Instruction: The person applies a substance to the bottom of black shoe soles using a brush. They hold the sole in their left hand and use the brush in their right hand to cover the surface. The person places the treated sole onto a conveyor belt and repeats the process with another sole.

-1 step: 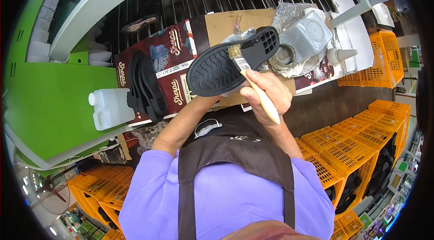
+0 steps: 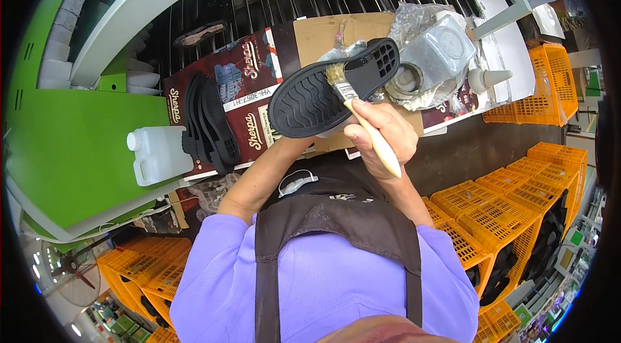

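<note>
A black shoe sole (image 2: pixel 310 100) is held tread-up in front of me. My left hand (image 2: pixel 301 141) grips it from below and is mostly hidden behind it. My right hand (image 2: pixel 385 128) is closed around the pale wooden handle of a small brush (image 2: pixel 346 94). The brush's bristles rest on the sole near its grid-patterned heel end. A stack of black soles (image 2: pixel 207 123) lies to the left on flattened dark red printed cardboard (image 2: pixel 242 78).
A white plastic jerrycan (image 2: pixel 158 155) stands on the green bench edge (image 2: pixel 71 155). A metal tin in crumpled plastic (image 2: pixel 436 55) and a white nozzle bottle (image 2: pixel 488 78) sit at the right. Soles ride a rod conveyor (image 2: pixel 272 0) beyond. Orange crates (image 2: pixel 511 207) are stacked lower right.
</note>
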Tool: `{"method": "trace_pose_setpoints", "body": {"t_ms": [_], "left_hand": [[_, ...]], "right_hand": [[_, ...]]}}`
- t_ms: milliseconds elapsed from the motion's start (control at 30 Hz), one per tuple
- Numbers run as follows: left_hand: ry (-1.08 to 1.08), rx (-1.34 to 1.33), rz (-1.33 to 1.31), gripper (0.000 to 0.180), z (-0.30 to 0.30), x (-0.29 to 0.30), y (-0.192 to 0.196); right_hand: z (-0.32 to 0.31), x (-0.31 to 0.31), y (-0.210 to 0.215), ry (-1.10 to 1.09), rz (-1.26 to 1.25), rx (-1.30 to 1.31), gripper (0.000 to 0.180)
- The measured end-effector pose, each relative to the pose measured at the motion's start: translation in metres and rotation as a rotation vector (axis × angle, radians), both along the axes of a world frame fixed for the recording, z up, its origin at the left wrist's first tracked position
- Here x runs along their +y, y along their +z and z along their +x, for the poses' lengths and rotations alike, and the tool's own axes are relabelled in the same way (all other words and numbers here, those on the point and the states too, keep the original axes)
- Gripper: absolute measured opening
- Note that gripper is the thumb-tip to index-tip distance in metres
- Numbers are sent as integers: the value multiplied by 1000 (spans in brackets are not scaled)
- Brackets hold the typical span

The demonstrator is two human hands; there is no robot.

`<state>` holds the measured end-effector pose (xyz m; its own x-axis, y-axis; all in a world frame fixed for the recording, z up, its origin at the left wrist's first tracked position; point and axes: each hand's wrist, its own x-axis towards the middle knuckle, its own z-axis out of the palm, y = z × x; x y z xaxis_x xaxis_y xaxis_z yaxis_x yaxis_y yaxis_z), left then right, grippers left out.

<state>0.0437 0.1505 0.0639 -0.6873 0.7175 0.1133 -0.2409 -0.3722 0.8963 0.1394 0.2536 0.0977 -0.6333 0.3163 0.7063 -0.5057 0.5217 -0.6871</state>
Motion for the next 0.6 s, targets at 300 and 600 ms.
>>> {"method": "trace_pose_setpoints", "body": {"t_ms": [300, 600], "left_hand": [[84, 88, 76, 42, 1, 6, -35], [-27, 244, -202, 32, 3, -3, -29]], "right_hand": [[0, -8, 4, 40, -55, -14, 36], [0, -13, 5, 93, -56, -10, 38]]}}
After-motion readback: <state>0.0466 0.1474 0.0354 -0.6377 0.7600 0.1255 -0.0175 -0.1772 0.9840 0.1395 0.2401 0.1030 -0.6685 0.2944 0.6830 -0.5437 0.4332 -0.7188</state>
